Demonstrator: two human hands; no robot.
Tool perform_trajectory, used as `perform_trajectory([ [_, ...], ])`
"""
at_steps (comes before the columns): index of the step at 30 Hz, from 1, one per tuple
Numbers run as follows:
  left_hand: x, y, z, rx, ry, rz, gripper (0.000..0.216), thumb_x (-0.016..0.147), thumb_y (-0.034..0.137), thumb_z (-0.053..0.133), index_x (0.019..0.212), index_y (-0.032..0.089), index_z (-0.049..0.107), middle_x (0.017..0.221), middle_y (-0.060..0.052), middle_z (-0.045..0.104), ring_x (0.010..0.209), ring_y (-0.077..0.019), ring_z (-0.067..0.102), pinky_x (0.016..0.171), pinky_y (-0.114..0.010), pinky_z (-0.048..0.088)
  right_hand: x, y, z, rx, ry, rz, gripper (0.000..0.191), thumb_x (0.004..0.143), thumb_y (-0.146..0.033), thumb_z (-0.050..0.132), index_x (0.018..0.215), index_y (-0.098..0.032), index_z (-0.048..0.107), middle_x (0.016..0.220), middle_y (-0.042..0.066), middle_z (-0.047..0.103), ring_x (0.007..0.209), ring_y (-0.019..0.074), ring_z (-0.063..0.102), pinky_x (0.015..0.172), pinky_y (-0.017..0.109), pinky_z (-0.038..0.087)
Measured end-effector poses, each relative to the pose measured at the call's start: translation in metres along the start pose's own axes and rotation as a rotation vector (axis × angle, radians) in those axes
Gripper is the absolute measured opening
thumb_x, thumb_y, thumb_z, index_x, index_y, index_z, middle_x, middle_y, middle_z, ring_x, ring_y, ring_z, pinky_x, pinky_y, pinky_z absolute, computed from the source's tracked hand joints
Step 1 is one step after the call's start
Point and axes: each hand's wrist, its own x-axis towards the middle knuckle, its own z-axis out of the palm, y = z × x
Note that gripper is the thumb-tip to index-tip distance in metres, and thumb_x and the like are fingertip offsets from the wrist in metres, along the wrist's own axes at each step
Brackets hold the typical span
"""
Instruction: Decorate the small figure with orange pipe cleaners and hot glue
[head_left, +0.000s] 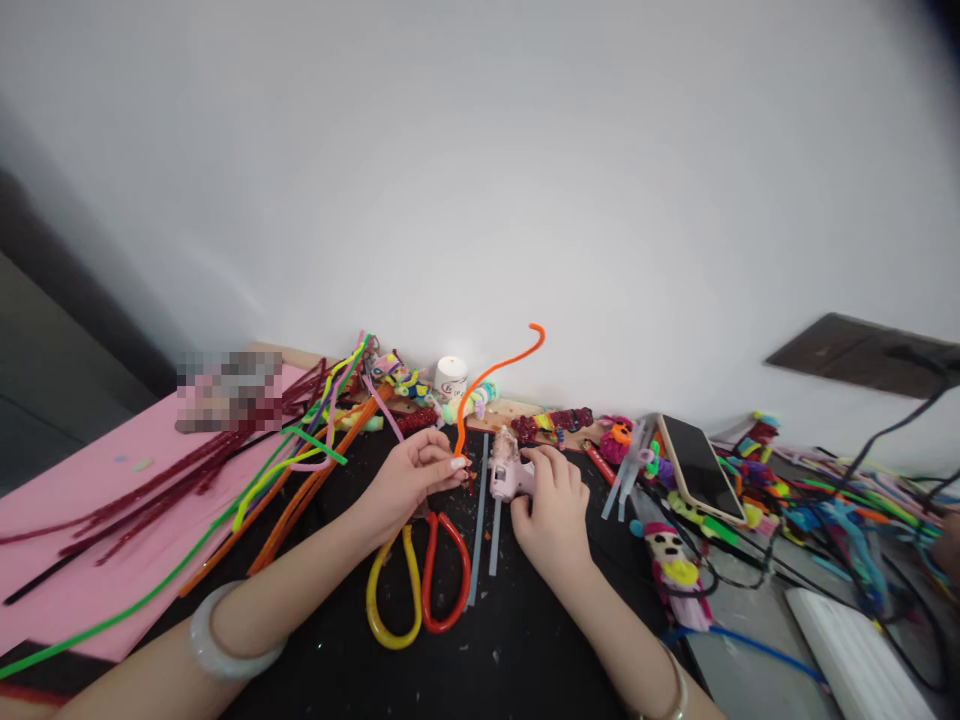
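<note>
Black tabletop (pixel 450 685) — left hand (pixel 412 470) pinches orange pipe-cleaner (pixel 460 422), right hand (pixel 553 510) grips glue gun (pixel 507 482).

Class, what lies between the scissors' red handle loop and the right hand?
In the head view, two translucent sticks lie between the red handle loop and the right hand, with black surface showing around them.

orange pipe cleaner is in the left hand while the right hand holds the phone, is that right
Not quite: the head view shows the right hand holding the glue gun, not the phone. The orange pipe cleaner is indeed in the left hand.
</note>
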Motion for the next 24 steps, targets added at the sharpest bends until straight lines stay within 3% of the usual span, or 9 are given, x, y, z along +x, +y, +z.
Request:
perform_trajectory([
  [4,0.001,0.000,-0.001,-0.011,0.075,0.019,0.031,0.065,0.021,0.074,0.082,0.015,0.050,0.063,0.004,0.062,0.067,-0.0087,0.064,0.069,-0.019,0.052,0.001,0.004,0.002,-0.178,-0.095,0.079,0.047,0.066,-0.017,0.052,0.113,-0.018,0.052,0.108,0.012,0.055,0.096,0.0291,0.047,0.077,0.041,0.034],
  [8,0.001,-0.001,-0.001,-0.009,0.110,0.024,0.030,0.065,0.021,0.074,0.082,0.015,0.050,0.065,0.002,0.064,0.068,-0.0090,0.065,0.069,-0.017,0.052,0.005,0.010,0.005,-0.105,-0.132,0.072,0.036,0.069,-0.020,0.054,0.105,-0.019,0.056,0.094,0.008,0.060,0.090,0.0275,0.050,0.076,0.039,0.036],
  [13,0.002,-0.002,-0.003,-0.012,0.128,0.041,0.030,0.065,0.021,0.075,0.083,0.014,0.051,0.068,0.000,0.067,0.068,-0.0101,0.066,0.069,-0.018,0.052,0.008,0.015,0.009,0.332,-0.104,0.052,0.027,0.073,-0.021,0.055,0.099,-0.018,0.058,0.094,0.007,0.063,0.085,0.0220,0.057,0.075,0.033,0.042],
  [18,0.003,0.000,-0.003,-0.025,0.135,0.049,0.031,0.063,0.021,0.076,0.082,0.014,0.052,0.068,0.000,0.067,0.064,-0.0091,0.065,0.066,-0.017,0.052,0.006,0.011,0.010,0.833,-0.172,0.075,0.016,0.074,-0.023,0.058,0.088,-0.017,0.063,0.081,0.006,0.068,0.072,0.0202,0.063,0.065,0.030,0.050],
  [24,0.003,-0.002,-0.004,-0.048,0.114,0.055,0.027,0.064,0.020,0.075,0.083,0.013,0.057,0.067,0.001,0.066,0.063,-0.0084,0.065,0.065,-0.017,0.053,0.007,0.005,0.007,1.056,-0.191,0.076,0.026,0.075,-0.023,0.061,0.100,-0.020,0.065,0.101,0.008,0.069,0.094,0.0245,0.064,0.081,0.036,0.052],
])
